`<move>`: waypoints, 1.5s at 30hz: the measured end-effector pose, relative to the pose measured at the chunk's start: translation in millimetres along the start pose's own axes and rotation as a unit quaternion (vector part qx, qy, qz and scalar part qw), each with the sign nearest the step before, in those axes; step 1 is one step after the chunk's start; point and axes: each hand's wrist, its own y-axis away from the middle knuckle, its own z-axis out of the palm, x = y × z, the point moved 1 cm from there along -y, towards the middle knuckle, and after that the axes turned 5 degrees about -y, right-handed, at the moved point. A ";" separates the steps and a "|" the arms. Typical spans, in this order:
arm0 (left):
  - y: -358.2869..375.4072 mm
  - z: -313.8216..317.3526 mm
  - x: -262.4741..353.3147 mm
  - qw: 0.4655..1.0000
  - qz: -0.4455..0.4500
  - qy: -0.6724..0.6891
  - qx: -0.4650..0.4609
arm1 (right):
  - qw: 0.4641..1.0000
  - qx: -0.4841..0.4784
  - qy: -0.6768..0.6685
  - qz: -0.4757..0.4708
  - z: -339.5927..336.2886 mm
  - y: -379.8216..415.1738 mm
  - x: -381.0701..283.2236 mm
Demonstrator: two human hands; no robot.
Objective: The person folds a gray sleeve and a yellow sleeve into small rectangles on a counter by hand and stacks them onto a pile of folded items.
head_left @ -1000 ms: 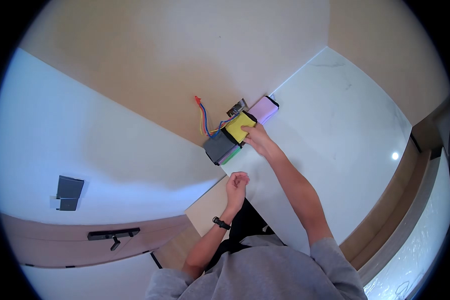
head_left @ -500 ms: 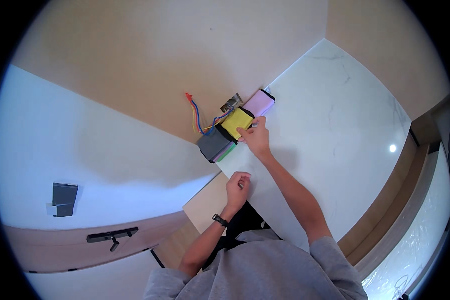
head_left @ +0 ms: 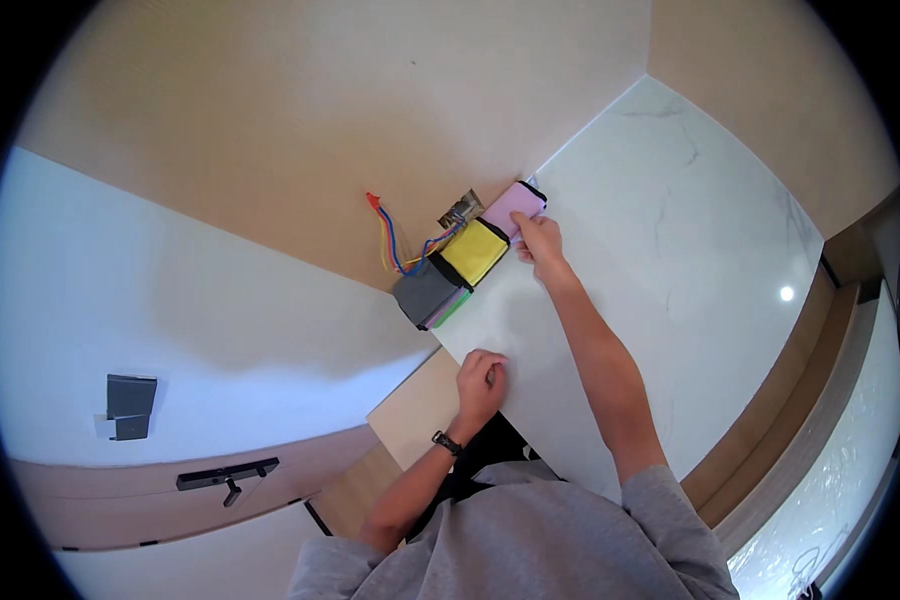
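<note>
My right hand (head_left: 540, 243) pinches the near edge of a pink cloth (head_left: 513, 208) with black edging, which lies at the back edge of the white marbled counter (head_left: 660, 270). Beside it is a folded yellow cloth (head_left: 474, 252), and next to that a stack topped by a grey cloth (head_left: 426, 294), with a green cloth (head_left: 451, 308) showing at its side. My left hand (head_left: 482, 382) is curled at the counter's front edge, away from the cloths; whether it holds anything cannot be made out.
Blue, yellow and red wires (head_left: 395, 235) come from a wall opening (head_left: 461, 210) behind the cloths. A beige wall (head_left: 270, 130) rises behind the counter. A wooden ledge (head_left: 770, 400) runs along the right.
My right hand has moved from the yellow cloth up and right to the pink cloth. My left hand has shifted slightly right and down.
</note>
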 end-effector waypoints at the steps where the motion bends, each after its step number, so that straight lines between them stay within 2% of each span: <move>1: 0.8 -0.6 -0.6 1.000 0.000 -0.001 0.001 | 1.000 -0.001 0.000 0.001 3.2 -9.5 4.0; 3: 0.8 -0.2 -1.4 1.000 0.010 -0.005 -0.004 | 0.985 0.068 0.128 -0.091 5.9 -22.8 7.6; 4: 0.7 -0.6 -1.3 1.000 0.009 -0.005 -0.005 | 0.985 0.068 0.128 -0.090 7.7 -18.4 4.4; 7: 0.8 -1.7 0.5 1.000 0.024 0.001 -0.003 | 0.993 0.051 0.067 -0.079 9.0 -9.7 -3.1; 9: -1.4 -2.7 0.0 0.999 0.033 -0.013 -0.005 | 0.987 0.128 -0.014 -0.098 4.1 -12.5 -7.3; 10: 0.3 -3.0 0.0 0.999 0.029 -0.013 -0.003 | 0.987 0.125 -0.012 -0.096 1.2 -9.6 -9.7; 12: 1.6 -1.5 0.3 1.000 0.023 -0.002 -0.002 | 0.979 0.072 -0.167 -0.094 -5.6 1.2 -22.1; 13: 1.9 -1.3 0.7 1.000 0.021 -0.001 -0.002 | 0.979 0.072 -0.165 -0.093 -4.3 11.1 -25.6; 15: 1.6 -0.9 1.7 1.000 0.029 -0.006 0.002 | 0.986 -0.048 -0.143 -0.073 7.5 39.2 -26.4; 18: 0.7 -1.6 1.6 0.999 0.035 -0.011 0.002 | 0.995 -0.056 -0.072 -0.044 24.0 72.0 -16.8; 22: 0.8 -3.0 0.7 0.999 0.032 0.000 0.000 | 0.996 -0.036 -0.053 -0.062 30.7 81.7 -2.8; 27: 4.1 0.5 -3.0 0.998 0.058 -0.029 0.009 | 0.988 -0.081 -0.119 -0.053 50.0 82.6 6.9; 30: 3.8 -2.0 -2.3 0.998 0.053 -0.015 0.004 | 0.993 -0.054 -0.048 -0.093 51.5 83.8 6.1; 32: 4.2 -2.4 -2.0 0.998 0.055 -0.014 0.007 | 0.993 -0.042 -0.006 -0.112 45.1 83.6 4.5; 34: 6.6 -2.3 -1.1 0.998 0.058 -0.011 0.008 | 0.980 -0.031 0.145 -0.130 33.4 84.2 3.6; 37: 6.0 -2.2 -0.5 0.998 0.055 -0.026 0.002 | 0.983 -0.081 0.079 -0.145 2.4 90.4 20.5; 39: 7.1 -5.1 1.5 0.999 0.031 -0.005 -0.015 | 0.991 -0.072 0.025 -0.108 -28.9 102.8 40.8; 41: 7.5 -8.2 4.8 0.999 0.039 0.001 -0.020 | 0.982 -0.086 0.052 -0.163 -61.5 132.6 53.6; 43: 2.6 -11.6 10.0 0.998 0.047 0.009 -0.027 | 0.979 -0.100 0.065 -0.166 -91.8 159.9 65.3; 45: -12.8 -18.6 17.1 0.988 0.151 -0.037 -0.017 | 0.981 -0.082 0.050 -0.168 -114.1 184.8 77.7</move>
